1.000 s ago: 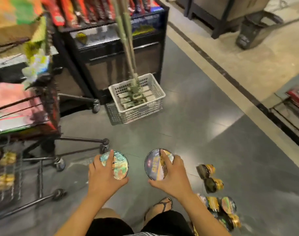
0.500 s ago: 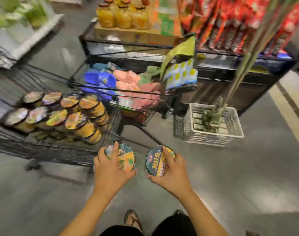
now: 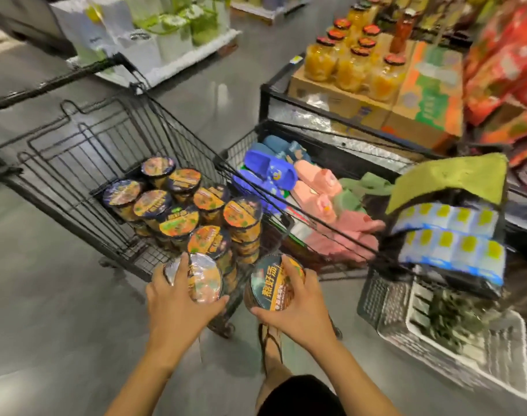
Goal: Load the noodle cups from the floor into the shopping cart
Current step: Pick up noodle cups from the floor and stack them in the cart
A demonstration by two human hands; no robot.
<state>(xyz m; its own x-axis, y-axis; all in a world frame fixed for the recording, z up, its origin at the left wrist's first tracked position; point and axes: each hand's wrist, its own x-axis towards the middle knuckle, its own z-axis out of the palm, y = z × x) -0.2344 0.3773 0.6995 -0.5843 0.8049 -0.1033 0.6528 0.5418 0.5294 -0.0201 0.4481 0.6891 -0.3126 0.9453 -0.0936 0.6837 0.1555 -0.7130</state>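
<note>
A black wire shopping cart (image 3: 85, 163) stands ahead on the left, holding several noodle cups (image 3: 181, 211) stacked in its near right corner. My left hand (image 3: 178, 307) grips a noodle cup with a shiny orange lid (image 3: 206, 280), held just in front of the cart's near corner. My right hand (image 3: 298, 310) grips a second noodle cup with a dark lid and yellow lettering (image 3: 269, 285), beside the first one and a little to its right. Both held cups are tilted with their lids towards me. No cups on the floor are in view.
A second black cart (image 3: 331, 226) to the right holds blue and pink slippers (image 3: 304, 187) and packs of sponges (image 3: 448, 235). A white basket (image 3: 466, 352) with green stalks sits on the floor at right. Jars on boxes (image 3: 355, 64) and a pallet of goods (image 3: 154, 34) stand behind.
My view has swung left and up from the floor towards the cart. Both hands have carried their cups up to the cart's near corner. The cups left on the floor are out of view.
</note>
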